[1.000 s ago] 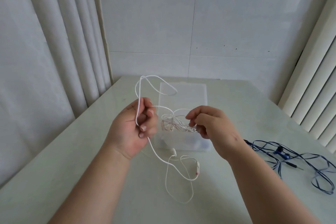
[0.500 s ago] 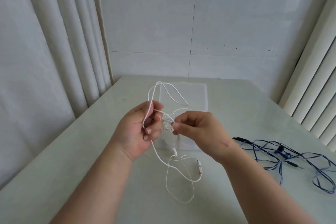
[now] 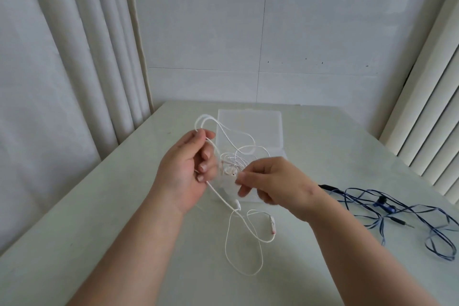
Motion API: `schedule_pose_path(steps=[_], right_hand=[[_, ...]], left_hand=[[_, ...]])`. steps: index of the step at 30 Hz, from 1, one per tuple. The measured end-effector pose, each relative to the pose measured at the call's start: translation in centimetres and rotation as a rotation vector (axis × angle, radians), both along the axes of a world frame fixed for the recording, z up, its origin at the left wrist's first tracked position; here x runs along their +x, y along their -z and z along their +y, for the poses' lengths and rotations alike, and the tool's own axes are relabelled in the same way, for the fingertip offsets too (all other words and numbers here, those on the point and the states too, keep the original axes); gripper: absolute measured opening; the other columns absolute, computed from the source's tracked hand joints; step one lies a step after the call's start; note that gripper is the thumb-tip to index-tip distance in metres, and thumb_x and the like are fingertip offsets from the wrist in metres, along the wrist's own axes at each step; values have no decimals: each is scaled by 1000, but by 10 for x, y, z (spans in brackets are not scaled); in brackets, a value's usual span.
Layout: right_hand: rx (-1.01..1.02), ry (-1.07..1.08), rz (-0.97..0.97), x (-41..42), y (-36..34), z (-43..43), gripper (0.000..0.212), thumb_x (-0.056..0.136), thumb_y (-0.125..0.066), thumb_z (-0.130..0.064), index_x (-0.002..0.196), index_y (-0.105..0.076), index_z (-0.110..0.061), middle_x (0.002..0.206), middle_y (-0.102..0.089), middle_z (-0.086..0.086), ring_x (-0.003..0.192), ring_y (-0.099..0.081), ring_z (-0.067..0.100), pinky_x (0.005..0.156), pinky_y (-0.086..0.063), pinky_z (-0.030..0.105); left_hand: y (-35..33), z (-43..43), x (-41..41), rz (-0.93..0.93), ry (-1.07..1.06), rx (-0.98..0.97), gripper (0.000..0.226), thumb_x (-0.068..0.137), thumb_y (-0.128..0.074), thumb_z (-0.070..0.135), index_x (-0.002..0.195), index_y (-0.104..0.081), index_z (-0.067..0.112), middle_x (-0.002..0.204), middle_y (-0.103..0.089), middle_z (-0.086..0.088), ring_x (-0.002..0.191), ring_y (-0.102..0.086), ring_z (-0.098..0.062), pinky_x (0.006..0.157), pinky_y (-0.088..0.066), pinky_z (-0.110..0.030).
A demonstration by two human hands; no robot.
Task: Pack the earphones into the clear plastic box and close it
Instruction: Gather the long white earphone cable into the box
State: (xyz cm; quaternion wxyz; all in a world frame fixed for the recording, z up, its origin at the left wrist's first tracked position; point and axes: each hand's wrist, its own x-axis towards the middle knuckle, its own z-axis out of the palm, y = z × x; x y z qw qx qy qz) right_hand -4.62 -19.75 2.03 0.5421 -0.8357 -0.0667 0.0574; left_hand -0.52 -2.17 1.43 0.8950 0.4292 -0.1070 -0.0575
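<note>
- Across the pale table, bare surface stretches left of the arms to the curtain-side edge, and far behind the clear plastic box to the wall edge.
- On the right, blue earphones sprawl near the right forearm.
- Compared with a second ago, the hands have drawn close together over the box front.
- The left hand has its fingers curled round the white earphones cable, with loops rising above it.
- The right hand pinches the tangled bunch between thumb and fingertips, just beside the left.
- The cable's lower loops lie on the table below both hands; the box stands open behind them.
</note>
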Motion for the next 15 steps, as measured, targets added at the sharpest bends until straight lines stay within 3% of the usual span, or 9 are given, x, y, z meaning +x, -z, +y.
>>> schedule_pose_path(steps=[4, 8, 10, 12, 15], right_hand=[[-200, -255, 174, -5, 6, 9, 21, 85, -68, -33, 93, -73, -14, 89, -73, -2, 55, -44, 11, 51, -36, 20], [-489, -401, 258, -12, -2, 0, 8, 82, -68, -27, 80, -72, -19, 86, -76, 0, 60, -45, 6, 57, -33, 22], [-443, -353, 246, -13, -13, -12, 15, 85, -65, -25, 71, -67, -20, 75, -74, -1, 49, -40, 2, 49, -29, 18], [-289, -227, 166, -11, -21, -22, 20, 88, -63, -24, 68, -67, -19, 67, -69, 1, 47, -36, 7, 45, -28, 17], [-68, -27, -16, -7, -21, -24, 26, 95, -55, -25, 77, -71, -16, 56, -58, -3, 49, -39, 8, 50, -31, 17]], left_hand=[[-1, 2, 3, 1, -156, -95, 21, 97, -46, 19, 81, -57, 14, 57, -44, 1, 42, -33, -10, 42, -18, -19], [-2, 11, 8, 79, -357, -163, 24, 98, -48, 21, 76, -55, 17, 68, -52, 1, 52, -43, -11, 40, -26, -21], [-2, 22, 12, 142, -461, -140, 22, 97, -49, 26, 76, -53, 20, 82, -64, 0, 62, -54, -14, 40, -26, -20], [-3, 29, 14, 159, -492, -125, 23, 98, -46, 29, 77, -50, 22, 86, -72, 0, 60, -60, -15, 37, -25, -19], [-4, 28, 14, 87, -446, -5, 16, 96, -47, 22, 81, -52, 22, 60, -59, 1, 35, -39, -11, 33, -18, -14]])
